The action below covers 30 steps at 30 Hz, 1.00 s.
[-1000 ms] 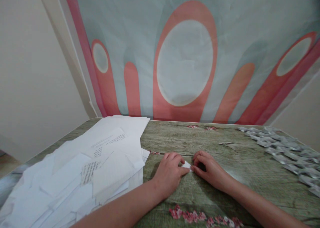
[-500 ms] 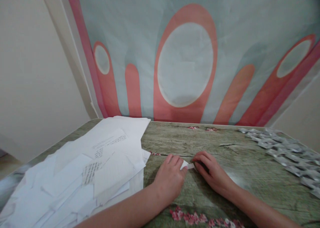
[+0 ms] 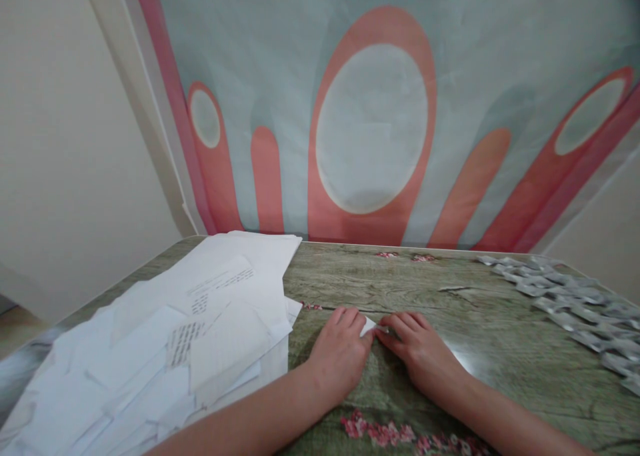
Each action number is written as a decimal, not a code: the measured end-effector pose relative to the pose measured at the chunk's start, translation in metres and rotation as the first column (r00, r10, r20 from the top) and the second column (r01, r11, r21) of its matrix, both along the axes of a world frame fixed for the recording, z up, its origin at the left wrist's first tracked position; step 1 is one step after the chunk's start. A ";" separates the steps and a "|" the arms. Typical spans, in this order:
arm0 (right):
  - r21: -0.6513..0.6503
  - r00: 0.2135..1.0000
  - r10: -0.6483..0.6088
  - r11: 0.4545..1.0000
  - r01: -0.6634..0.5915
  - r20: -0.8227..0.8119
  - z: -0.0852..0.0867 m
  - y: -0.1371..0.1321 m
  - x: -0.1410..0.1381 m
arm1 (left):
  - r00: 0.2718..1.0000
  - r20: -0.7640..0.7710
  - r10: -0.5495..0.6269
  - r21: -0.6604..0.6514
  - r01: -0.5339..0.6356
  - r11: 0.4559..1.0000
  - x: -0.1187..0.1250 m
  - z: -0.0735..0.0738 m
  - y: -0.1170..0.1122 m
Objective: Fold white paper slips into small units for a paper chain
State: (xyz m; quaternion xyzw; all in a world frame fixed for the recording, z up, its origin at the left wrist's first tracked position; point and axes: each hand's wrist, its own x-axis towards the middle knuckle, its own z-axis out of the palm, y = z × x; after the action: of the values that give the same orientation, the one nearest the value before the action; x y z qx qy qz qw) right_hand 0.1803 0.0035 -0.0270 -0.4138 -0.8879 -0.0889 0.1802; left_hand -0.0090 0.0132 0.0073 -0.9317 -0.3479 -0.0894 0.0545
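A small folded piece of white paper [image 3: 369,326] shows between my two hands, low over the wood-patterned tabletop. My left hand [image 3: 343,346] is closed on its left part, with the thumb along the near edge. Close by on the other side, my right hand [image 3: 413,339] pinches the paper's right end between thumb and fingers. The fingertips of both hands nearly meet and cover most of the piece. A white corner sticks up between them.
Left of my hands lies a wide, overlapping pile of white paper sheets [image 3: 240,349], some printed. Linked folded paper pieces [image 3: 565,303] form a grey-white strip along the table's right side. A patterned sheet [image 3: 373,129] covers the wall behind the wooden-look table [image 3: 340,276].
My right hand has moved slightly left, closing in on the left hand, and its fingers now cover the paper's right end. The left hand has stayed nearly in place.
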 end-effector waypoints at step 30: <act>-0.053 0.997 -0.069 0.996 0.071 0.032 -0.002 -0.001 -0.004 | 0.999 -0.025 0.048 0.017 -0.047 0.999 -0.003 0.001 0.000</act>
State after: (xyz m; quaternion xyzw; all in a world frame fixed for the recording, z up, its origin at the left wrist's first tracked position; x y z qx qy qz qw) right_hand 0.1763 0.0022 -0.0288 -0.4481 -0.8775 -0.0771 0.1524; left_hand -0.0115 0.0129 0.0081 -0.9237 -0.3685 -0.0788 0.0686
